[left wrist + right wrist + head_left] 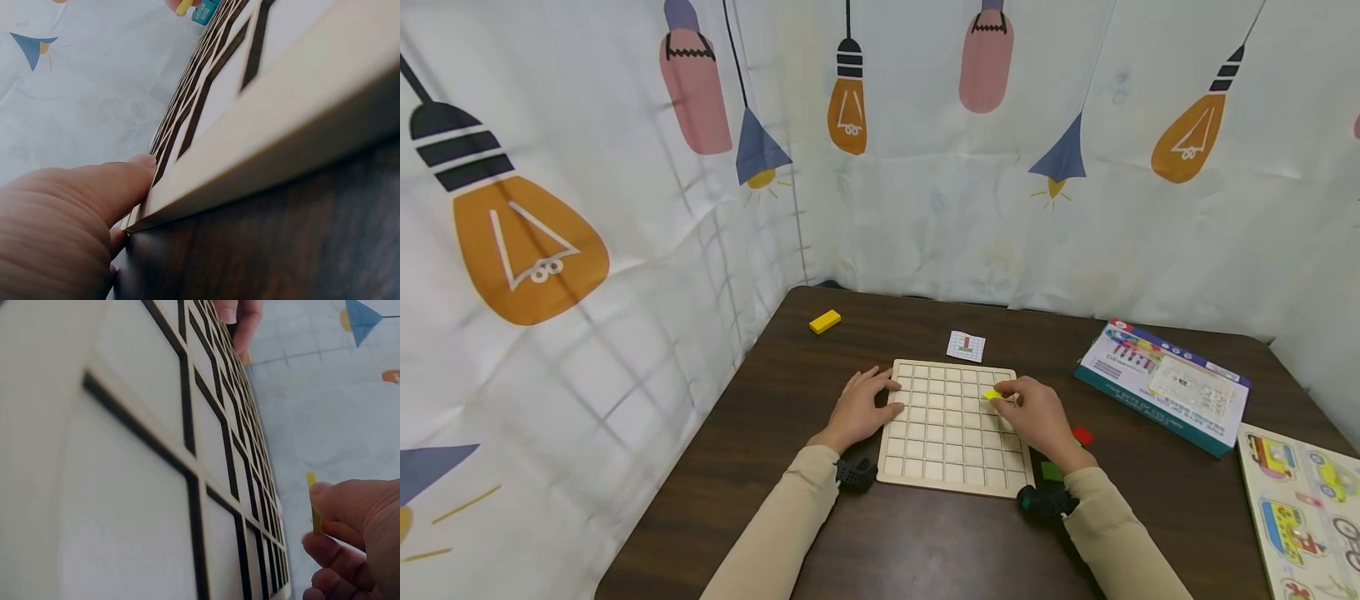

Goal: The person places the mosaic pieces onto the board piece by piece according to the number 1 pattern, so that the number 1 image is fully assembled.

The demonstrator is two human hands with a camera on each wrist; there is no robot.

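Observation:
A pale wooden grid board (955,487) with square recesses lies flat on the dark table. At its left edge is my left hand (860,408), thumb and fingers spread and touching the rim; in the left wrist view the thumb (134,175) rests along the edge. My right hand (1037,419) pinches a thin yellow tile (314,506) between thumb and fingers, over the board's upper right part in the head view. Seen from the right wrist, the tile is held on edge, apart from the board.
A yellow block (825,322) lies at the back left. Behind the board is a small pattern card (966,346). Red (1082,435) and green (1051,472) pieces lie by my right wrist. A teal-sided box (1165,387) and a picture board (1292,500) are farther right.

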